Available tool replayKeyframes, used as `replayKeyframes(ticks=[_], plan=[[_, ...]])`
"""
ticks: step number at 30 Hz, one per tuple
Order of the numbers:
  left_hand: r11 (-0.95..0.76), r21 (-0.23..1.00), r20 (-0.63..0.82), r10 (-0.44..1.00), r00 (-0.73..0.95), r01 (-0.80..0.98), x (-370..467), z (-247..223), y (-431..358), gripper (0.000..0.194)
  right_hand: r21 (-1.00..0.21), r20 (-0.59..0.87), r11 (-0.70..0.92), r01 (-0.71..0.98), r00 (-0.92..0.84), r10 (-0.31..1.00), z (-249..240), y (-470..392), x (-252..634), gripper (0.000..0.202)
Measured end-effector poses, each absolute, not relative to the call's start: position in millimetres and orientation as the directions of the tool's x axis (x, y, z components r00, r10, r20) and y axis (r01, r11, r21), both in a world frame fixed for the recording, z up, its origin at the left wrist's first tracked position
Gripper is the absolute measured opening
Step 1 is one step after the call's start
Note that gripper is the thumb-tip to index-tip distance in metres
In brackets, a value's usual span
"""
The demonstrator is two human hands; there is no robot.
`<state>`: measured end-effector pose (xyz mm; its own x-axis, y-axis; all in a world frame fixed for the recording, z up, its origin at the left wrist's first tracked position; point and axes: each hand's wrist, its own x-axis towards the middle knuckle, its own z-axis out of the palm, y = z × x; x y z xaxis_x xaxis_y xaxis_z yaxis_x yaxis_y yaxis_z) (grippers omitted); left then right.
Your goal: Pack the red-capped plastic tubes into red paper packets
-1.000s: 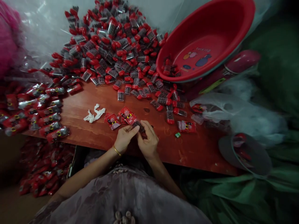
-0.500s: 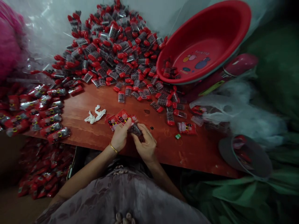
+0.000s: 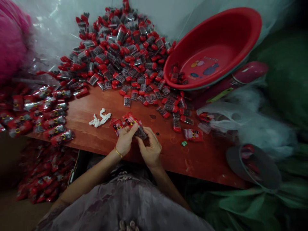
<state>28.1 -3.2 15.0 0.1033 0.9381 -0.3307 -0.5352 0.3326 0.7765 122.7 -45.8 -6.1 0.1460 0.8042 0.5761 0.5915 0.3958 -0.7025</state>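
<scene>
My left hand (image 3: 125, 139) is closed, its thumb and fingers pinching a red printed plastic sleeve (image 3: 130, 118) near the table's front edge. Facing it, my right hand (image 3: 151, 146) is closed around a small clear container with dark contents (image 3: 141, 132). The container lies against the sleeve, between both hands; whether it is partly inside the sleeve I cannot tell. Another red printed sleeve (image 3: 116, 124) lies flat on the table just beyond my left hand. A twisted white strip (image 3: 99, 118) rests farther left.
A large heap of red-capped clear containers (image 3: 125, 51) covers the back of the table (image 3: 79, 112). Wrapped red packs (image 3: 55, 122) lie at left. A tilted red basin (image 3: 216, 35) stands at back right, a grey bin (image 3: 233, 162) at right front. A small green piece (image 3: 184, 143) lies right.
The whole view has shifted slightly down and right. My hands keep nearly the same grip, and a little more of the red sleeve shows above my left thumb.
</scene>
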Motion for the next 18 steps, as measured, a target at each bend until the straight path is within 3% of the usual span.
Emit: replayKeyframes(ticks=[3,6,11,14,18], plan=[[0.320,0.852,-0.300,0.947,0.114,-0.414,23.2,14.3,0.0,0.040,-0.672,0.556,0.388,0.631,0.083,0.827,0.5,-45.0,136.2,0.039],[0.279,0.936,-0.222,0.941,0.257,-0.215,20.0,14.4,-0.7,0.039,-0.675,0.513,0.342,0.654,0.082,0.855,13.1,-34.1,155.5,0.045],[0.097,0.995,-0.095,0.883,0.459,0.019,19.0,8.1,-4.2,0.032,-0.846,0.311,0.285,0.451,-0.017,0.950,26.0,-10.5,167.4,0.024],[-0.047,0.984,-0.037,0.888,0.458,0.171,17.7,0.6,-1.9,0.028,-0.901,0.261,0.218,0.376,0.067,0.963,16.3,-9.6,164.4,0.019],[-0.224,0.916,0.058,0.895,0.442,0.333,15.9,-9.3,4.3,0.028,-0.902,0.253,0.232,0.365,0.012,0.967,-10.6,-24.3,170.9,0.047]])
